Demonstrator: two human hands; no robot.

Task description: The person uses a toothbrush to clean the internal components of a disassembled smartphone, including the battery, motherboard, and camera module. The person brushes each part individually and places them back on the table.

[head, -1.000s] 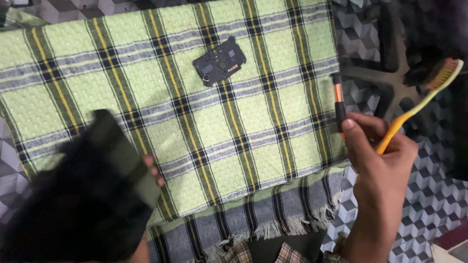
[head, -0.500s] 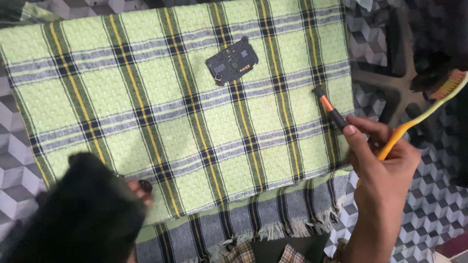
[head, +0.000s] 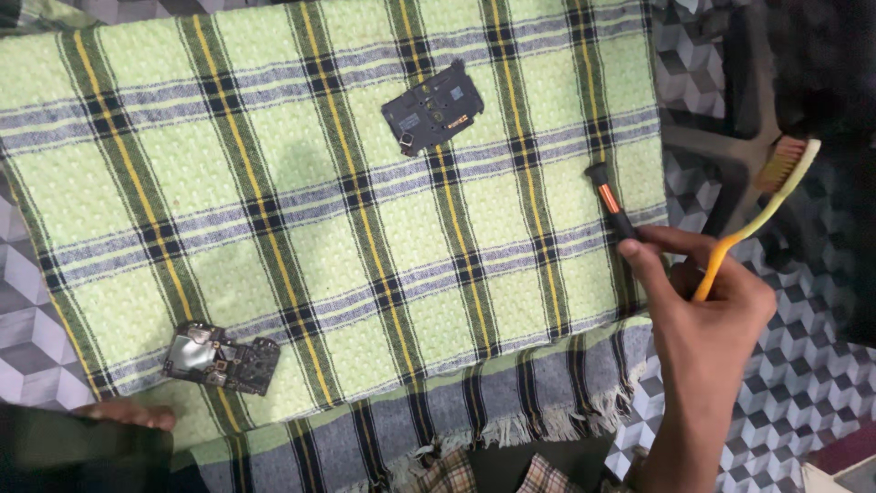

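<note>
Yellow toothbrush (head: 757,215) and screwdriver (head: 610,201) — both pinched in raised right hand (head: 707,315).

No packages, labels, signs or screens show here; the green plaid cloth (head: 319,228) carries only bare dark electronic parts, none with a readable display face.

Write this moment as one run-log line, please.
right hand: holds yellow toothbrush and black-orange tool | left hand: empty, near circuit board | cloth: black frame part
</note>
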